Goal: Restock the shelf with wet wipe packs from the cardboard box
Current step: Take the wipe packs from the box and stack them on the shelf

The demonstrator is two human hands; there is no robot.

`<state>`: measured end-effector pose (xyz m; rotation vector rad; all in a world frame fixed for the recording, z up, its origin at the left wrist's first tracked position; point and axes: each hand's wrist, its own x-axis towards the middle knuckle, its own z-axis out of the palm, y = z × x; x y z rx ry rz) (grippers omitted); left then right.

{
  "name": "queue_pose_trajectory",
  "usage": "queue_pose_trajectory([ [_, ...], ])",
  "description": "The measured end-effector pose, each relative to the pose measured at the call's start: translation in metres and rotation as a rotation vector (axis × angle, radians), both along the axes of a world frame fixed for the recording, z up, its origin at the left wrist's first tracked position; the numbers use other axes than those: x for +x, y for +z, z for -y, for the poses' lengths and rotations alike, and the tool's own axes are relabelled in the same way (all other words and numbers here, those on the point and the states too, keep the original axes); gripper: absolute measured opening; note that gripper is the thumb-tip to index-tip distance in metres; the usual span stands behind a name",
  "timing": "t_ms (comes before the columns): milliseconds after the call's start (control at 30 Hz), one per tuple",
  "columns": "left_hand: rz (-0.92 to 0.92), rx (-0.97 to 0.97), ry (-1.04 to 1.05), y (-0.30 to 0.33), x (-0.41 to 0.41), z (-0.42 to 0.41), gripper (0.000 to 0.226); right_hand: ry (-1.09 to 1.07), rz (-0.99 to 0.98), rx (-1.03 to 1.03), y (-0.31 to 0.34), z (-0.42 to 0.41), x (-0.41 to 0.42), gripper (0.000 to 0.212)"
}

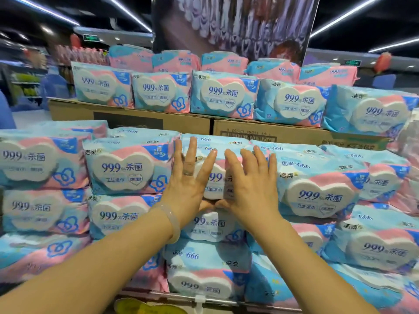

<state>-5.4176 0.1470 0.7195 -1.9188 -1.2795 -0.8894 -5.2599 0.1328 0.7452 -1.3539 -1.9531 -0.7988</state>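
Pressing flat against wet wipe pack [218, 177]: left hand [189, 189], right hand [249, 189].

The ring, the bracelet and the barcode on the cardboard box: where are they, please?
ring [187, 173], head view, band on finger
bracelet [170, 220], head view, its top curve
barcode [249, 137], head view, its middle bars

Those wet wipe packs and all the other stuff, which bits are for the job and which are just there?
For the job:
- wet wipe pack pressed by the left hand and right hand
- stacked packs beside it
- cardboard boxes under the upper row

Just there:
- big poster
- ceiling lights
- bracelet
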Motion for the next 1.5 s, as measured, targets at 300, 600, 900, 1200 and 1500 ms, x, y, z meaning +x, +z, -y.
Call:
queue_pose_trajectory([
  [300, -0.07, -0.183, 0.246, 0.013, 0.0, 0.003, 0.112, 0.023, -0.036, -0.251, 0.011, 0.001, -0.007, 0.117],
  [600, -0.078, -0.481, 0.313, 0.034, 0.006, 0.043, 0.124, -0.011, 0.003, -0.272, 0.0, 0.037, 0.003, 0.107],
  [900, 0.052, -0.591, 0.391, -0.001, 0.006, 0.097, 0.109, 0.143, 0.045, -0.312, 0.002, 0.054, -0.019, 0.08],
  [1200, 0.107, -0.88, 0.57, -0.044, -0.07, 0.168, 0.093, 0.288, 0.159, -0.46, -0.072, 0.108, -0.108, 0.087],
  [1500, 0.176, -1.031, 0.61, -0.088, -0.218, 0.264, 0.096, 0.456, 0.381, -0.776, -0.104, 0.195, -0.259, 0.08],
])
